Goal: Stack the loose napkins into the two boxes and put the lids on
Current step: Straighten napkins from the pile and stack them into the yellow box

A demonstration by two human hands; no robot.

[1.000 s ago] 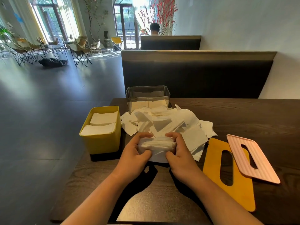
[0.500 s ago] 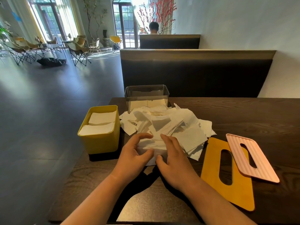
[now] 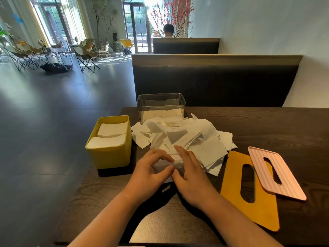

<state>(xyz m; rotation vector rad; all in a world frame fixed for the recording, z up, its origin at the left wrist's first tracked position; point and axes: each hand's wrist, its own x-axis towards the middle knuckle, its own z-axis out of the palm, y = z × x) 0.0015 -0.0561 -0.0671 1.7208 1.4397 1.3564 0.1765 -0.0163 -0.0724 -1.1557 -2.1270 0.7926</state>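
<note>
A heap of loose white napkins (image 3: 185, 138) lies mid-table. At its near edge my left hand (image 3: 149, 172) curls its fingers round a small bundle of napkins (image 3: 164, 165). My right hand (image 3: 190, 172) lies flat over the same bundle, fingers fairly straight, pressing on it. A yellow box (image 3: 110, 157) at the left holds two stacks of napkins. A clear box (image 3: 161, 104) behind the heap has napkins at its bottom. At the right lie a yellow lid (image 3: 233, 189) and, partly over it, a pink ribbed lid (image 3: 288, 179).
The dark wooden table (image 3: 267, 125) ends at its left edge just beyond the yellow box. A dark booth bench (image 3: 213, 81) stands behind it. A person sits at a far booth. Folding chairs stand far left on the floor.
My right hand has let go of the bundle's end and moved over it, fingers straightened. The bundle now lies lower, against the pile. My left hand keeps its hold.
</note>
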